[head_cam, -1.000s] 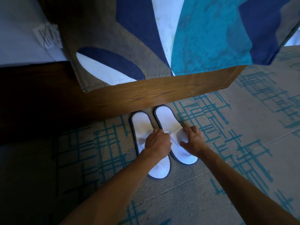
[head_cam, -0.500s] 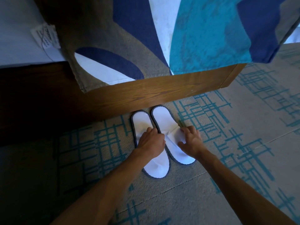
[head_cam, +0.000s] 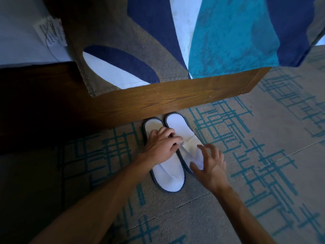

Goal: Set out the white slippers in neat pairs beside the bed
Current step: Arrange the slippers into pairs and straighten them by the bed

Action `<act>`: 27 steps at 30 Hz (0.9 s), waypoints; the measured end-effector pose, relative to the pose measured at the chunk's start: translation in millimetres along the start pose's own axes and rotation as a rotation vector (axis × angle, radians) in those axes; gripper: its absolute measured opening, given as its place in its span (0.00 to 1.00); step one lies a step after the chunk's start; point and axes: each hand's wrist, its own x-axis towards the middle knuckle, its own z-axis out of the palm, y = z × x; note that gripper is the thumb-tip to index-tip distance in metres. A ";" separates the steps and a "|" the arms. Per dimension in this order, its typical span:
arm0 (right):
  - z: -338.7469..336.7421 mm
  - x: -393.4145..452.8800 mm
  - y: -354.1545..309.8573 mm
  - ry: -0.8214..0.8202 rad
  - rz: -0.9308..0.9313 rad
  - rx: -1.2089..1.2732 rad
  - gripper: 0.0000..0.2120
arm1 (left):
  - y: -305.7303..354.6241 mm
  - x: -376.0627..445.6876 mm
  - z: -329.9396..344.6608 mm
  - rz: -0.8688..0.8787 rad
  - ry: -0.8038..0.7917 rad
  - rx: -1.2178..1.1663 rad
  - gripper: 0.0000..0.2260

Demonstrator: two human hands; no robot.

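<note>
the fingers (head_cam: 173, 139) of the left hand (head_cam: 161, 147) lie curled across the strap of the left slipper (head_cam: 168, 176), their tips reaching over onto the inner edge of the right slipper (head_cam: 177, 128); they press down on the white fabric, though whether they pinch it cannot be told. the fingers (head_cam: 206, 149) of the right hand (head_cam: 209, 166) are spread wide and loose, gripping nothing, poised over the near half of the right slipper, and whether they touch it cannot be told. under both hands the two white slippers, each edged in dark blue, lie side by side and touching along their inner rims on the carpet (head_cam: 263, 173), the left one set a little nearer the person than the right. beyond the fingertips, the far ends of the pair sit just beside the wooden bed frame (head_cam: 175, 95), which runs at a slant across the view. above the frame hangs a bedspread (head_cam: 228, 41) patterned in teal, navy, white and grey-brown, its lower edge draped over the wood. to the left of the hands, further back, a white sheet (head_cam: 19, 36) shows with a printed label (head_cam: 51, 31) sewn to it, and below it the side of the bed falls into deep shadow. the beige carpet, crossed with teal line patterns, spreads out to the right of the right hand and back toward the person, whose two bare forearms reach in from the lower edge.
</note>
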 end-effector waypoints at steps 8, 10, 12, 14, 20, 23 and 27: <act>30.0 -47.9 -20.1 -0.155 0.029 -0.158 0.38 | -30.4 -3.3 27.1 -0.127 -0.136 0.104 0.23; 32.8 -48.4 -20.6 -0.150 0.034 -0.184 0.39 | -31.6 -6.4 33.2 -0.120 -0.085 0.114 0.22; 34.5 -47.3 -20.9 -0.135 0.038 -0.199 0.40 | -30.2 -8.1 37.5 -0.115 -0.018 0.121 0.21; 36.1 -46.5 -19.3 -0.131 0.040 -0.214 0.40 | -27.8 -7.4 40.4 -0.120 0.024 0.118 0.21; 35.6 -43.3 -9.0 -0.127 0.036 -0.209 0.41 | -22.2 -4.0 45.2 -0.123 0.070 0.112 0.20; 33.6 -42.0 -3.1 -0.128 0.033 -0.203 0.41 | -19.4 0.1 47.5 -0.121 0.071 0.103 0.20; 28.7 -40.0 4.1 -0.136 0.036 -0.201 0.41 | -12.5 5.8 47.9 -0.126 0.058 0.089 0.21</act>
